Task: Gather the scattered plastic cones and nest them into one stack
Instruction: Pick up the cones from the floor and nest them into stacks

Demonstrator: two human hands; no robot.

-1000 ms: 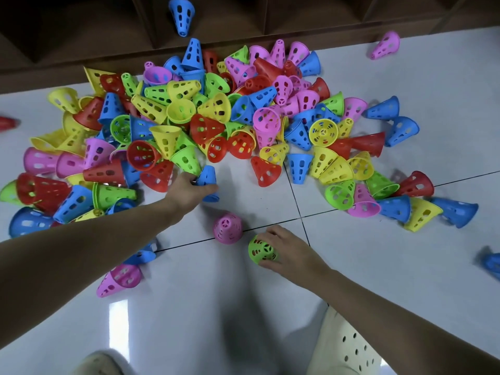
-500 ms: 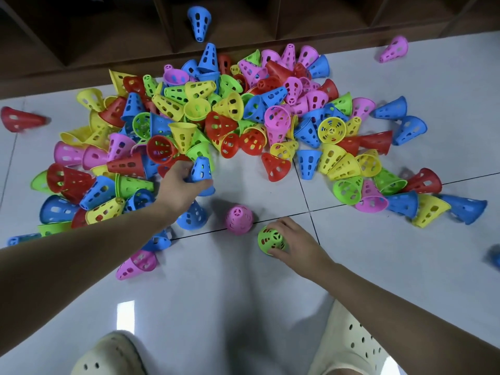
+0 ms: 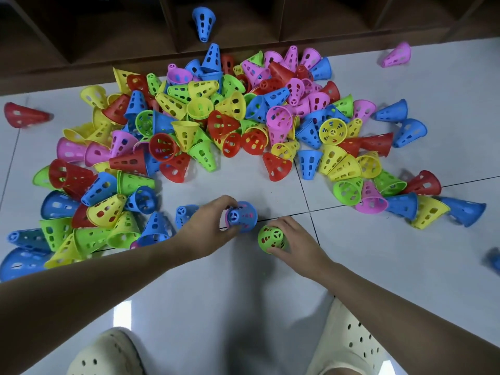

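Observation:
A big pile of perforated plastic cones (image 3: 216,123) in red, yellow, green, blue and pink spreads over the tiled floor. My left hand (image 3: 208,228) grips a blue cone (image 3: 242,216) that sits upright over a pink cone; only a sliver of pink shows at its left rim. Just to the right, my right hand (image 3: 293,240) holds an upright green cone (image 3: 270,238) that stands on the floor. Another blue cone (image 3: 184,213) lies just left of my left hand.
A dark wooden shelf unit (image 3: 108,36) runs along the far edge, with one blue cone (image 3: 203,23) inside it. Stray cones lie apart: red (image 3: 24,116) at far left, pink (image 3: 396,55) at top right. My two cream clogs (image 3: 108,355) are at the bottom.
My left hand carried a blue cone from the pile's edge toward me and set it over the pink cone. My right hand stayed on the green cone.

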